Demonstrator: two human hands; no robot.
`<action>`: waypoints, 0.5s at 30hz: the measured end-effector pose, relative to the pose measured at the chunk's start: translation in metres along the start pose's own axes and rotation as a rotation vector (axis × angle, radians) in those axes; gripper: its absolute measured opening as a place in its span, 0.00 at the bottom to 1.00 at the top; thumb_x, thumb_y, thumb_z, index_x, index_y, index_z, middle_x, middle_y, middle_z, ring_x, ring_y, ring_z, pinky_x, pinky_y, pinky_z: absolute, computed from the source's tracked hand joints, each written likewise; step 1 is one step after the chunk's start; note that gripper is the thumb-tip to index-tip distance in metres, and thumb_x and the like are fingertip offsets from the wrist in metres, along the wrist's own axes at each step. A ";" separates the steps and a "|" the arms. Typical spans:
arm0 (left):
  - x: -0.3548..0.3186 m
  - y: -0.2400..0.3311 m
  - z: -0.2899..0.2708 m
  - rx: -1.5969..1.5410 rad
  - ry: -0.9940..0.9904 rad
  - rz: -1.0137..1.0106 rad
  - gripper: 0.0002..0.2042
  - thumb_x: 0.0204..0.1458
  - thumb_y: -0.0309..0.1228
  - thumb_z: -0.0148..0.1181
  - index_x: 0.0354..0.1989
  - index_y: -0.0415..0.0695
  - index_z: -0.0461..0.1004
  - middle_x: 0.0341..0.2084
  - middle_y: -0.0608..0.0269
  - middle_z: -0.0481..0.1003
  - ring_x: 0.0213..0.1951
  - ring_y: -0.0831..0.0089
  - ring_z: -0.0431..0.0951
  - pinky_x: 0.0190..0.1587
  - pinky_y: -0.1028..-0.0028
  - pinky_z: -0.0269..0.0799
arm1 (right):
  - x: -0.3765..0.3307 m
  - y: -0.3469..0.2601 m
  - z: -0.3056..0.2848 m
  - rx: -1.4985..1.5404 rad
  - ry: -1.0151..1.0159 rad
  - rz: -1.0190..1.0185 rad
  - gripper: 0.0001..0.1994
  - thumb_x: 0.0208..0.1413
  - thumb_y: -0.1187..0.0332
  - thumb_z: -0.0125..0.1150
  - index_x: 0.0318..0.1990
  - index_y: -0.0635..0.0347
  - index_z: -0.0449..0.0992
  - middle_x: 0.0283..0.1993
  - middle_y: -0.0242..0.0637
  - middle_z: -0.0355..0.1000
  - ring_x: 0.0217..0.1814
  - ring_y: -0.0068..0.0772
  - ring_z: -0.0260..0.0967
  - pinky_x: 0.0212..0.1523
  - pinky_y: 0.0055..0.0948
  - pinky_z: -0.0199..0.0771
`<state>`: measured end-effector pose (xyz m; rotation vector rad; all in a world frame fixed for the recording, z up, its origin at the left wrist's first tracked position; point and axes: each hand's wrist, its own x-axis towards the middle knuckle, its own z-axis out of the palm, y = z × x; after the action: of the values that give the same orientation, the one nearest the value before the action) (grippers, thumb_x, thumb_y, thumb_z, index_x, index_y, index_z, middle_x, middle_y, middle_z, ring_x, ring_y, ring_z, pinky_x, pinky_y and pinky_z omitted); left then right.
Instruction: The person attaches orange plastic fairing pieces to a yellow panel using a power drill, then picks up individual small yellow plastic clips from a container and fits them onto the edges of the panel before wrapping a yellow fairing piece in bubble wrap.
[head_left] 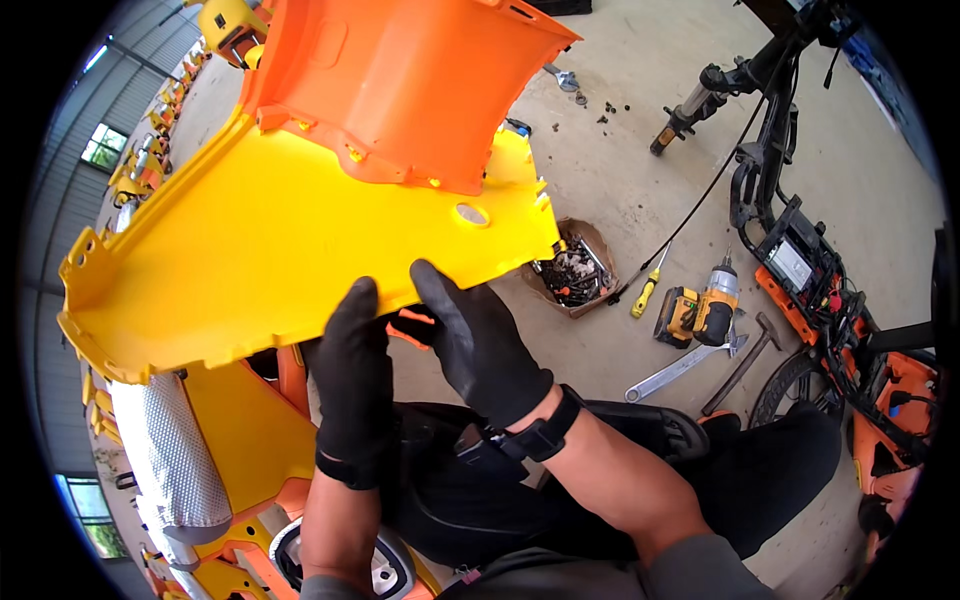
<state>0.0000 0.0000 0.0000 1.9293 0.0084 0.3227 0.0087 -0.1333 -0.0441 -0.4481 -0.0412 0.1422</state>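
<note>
A large yellow plastic panel (270, 260) is held up and tilted before me. A curved orange plastic panel (400, 90) meets its far edge, with small yellow tabs showing along the seam. My left hand (352, 385), in a black glove, is closed on the panel's near edge. Beside it my right hand (485, 350), gloved alike, grips the same edge with its thumb on the upper face. The other fingers of both hands are mostly hidden under the panel. Between the hands shows a small orange piece (410, 328) that I cannot make out.
On the floor to the right are a box of loose screws (575, 275), a yellow screwdriver (650, 288), a cordless drill (715, 305), an adjustable wrench (685, 368) and a hammer (745, 360). A stripped scooter frame (770, 190) stands beyond. Yellow body parts (240, 430) lie at left.
</note>
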 end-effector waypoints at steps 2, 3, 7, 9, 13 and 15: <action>0.008 -0.007 -0.017 0.649 0.011 0.489 0.16 0.51 0.13 0.56 0.49 0.36 0.73 0.43 0.55 0.76 0.44 0.69 0.78 0.48 0.73 0.74 | -0.015 -0.007 -0.020 -0.271 -0.164 -0.076 0.16 0.68 0.66 0.49 0.57 0.66 0.68 0.51 0.38 0.72 0.50 0.30 0.74 0.50 0.32 0.77; 0.002 -0.013 -0.018 0.467 0.054 0.209 0.15 0.49 0.13 0.56 0.47 0.35 0.73 0.41 0.57 0.75 0.39 0.72 0.78 0.41 0.74 0.76 | -0.028 -0.027 -0.042 -0.298 -0.246 0.196 0.18 0.67 0.63 0.51 0.57 0.68 0.67 0.49 0.39 0.73 0.47 0.31 0.75 0.49 0.33 0.77; -0.003 -0.013 -0.049 0.584 0.019 0.312 0.13 0.51 0.14 0.56 0.46 0.35 0.73 0.38 0.59 0.75 0.35 0.72 0.77 0.36 0.76 0.76 | -0.034 -0.080 -0.093 -0.342 0.086 0.461 0.24 0.65 0.49 0.49 0.54 0.62 0.70 0.47 0.39 0.75 0.44 0.29 0.75 0.46 0.31 0.77; -0.008 -0.018 -0.046 0.567 0.004 0.307 0.13 0.51 0.15 0.56 0.46 0.35 0.73 0.38 0.59 0.75 0.35 0.73 0.77 0.36 0.76 0.75 | -0.033 -0.101 -0.107 -0.383 0.340 0.413 0.32 0.63 0.39 0.45 0.58 0.60 0.67 0.49 0.41 0.74 0.46 0.33 0.74 0.47 0.36 0.75; -0.016 -0.013 -0.036 0.431 -0.031 0.249 0.11 0.53 0.17 0.57 0.45 0.37 0.74 0.36 0.59 0.76 0.37 0.72 0.77 0.38 0.75 0.75 | -0.025 -0.074 -0.105 -0.110 0.274 0.282 0.33 0.61 0.42 0.52 0.63 0.58 0.63 0.54 0.42 0.72 0.49 0.37 0.73 0.51 0.37 0.73; -0.022 -0.006 -0.037 0.465 -0.045 0.192 0.10 0.55 0.18 0.55 0.45 0.37 0.74 0.35 0.58 0.76 0.37 0.70 0.77 0.38 0.74 0.75 | -0.014 -0.055 -0.103 -0.757 0.167 -0.098 0.24 0.60 0.60 0.57 0.61 0.61 0.65 0.54 0.39 0.72 0.51 0.32 0.72 0.53 0.31 0.72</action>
<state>-0.0290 0.0328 0.0019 2.4047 -0.1437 0.4336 0.0092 -0.2282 -0.1133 -1.2097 0.0503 -0.0145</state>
